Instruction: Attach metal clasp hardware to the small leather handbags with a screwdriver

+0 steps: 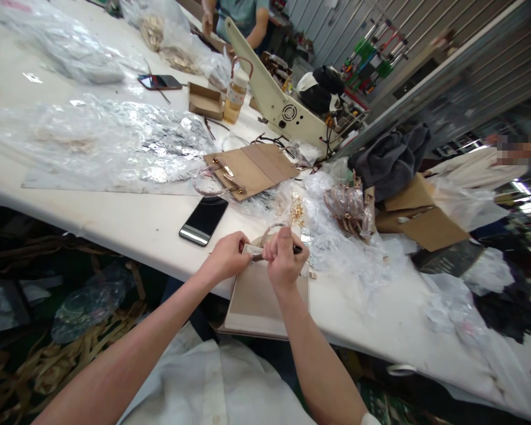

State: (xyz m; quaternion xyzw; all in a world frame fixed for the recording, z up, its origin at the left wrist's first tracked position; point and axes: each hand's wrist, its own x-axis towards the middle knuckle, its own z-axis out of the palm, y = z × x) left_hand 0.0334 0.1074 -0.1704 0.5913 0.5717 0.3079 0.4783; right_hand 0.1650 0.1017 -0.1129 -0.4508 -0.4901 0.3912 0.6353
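A beige handbag (261, 298) lies at the table's front edge, partly over it, in front of my body. My left hand (229, 254) is closed on its upper left edge, with fingertips pinched together. My right hand (286, 257) is wrapped around a slim dark tool (297, 249) whose end sticks out past the fingers; its exact kind is hidden. The tool's other end points toward my left fingertips at the bag's top. A wrapped handle (272, 226) arches up behind my right hand.
A black phone (203, 220) lies left of my hands. Beyond are a tan bag with handle (252, 168), small gold metal fittings (297, 211), plastic-wrapped handles (349, 206), a bottle (236, 97) and a cream machine (274, 94). A co-worker (243, 20) sits across the table.
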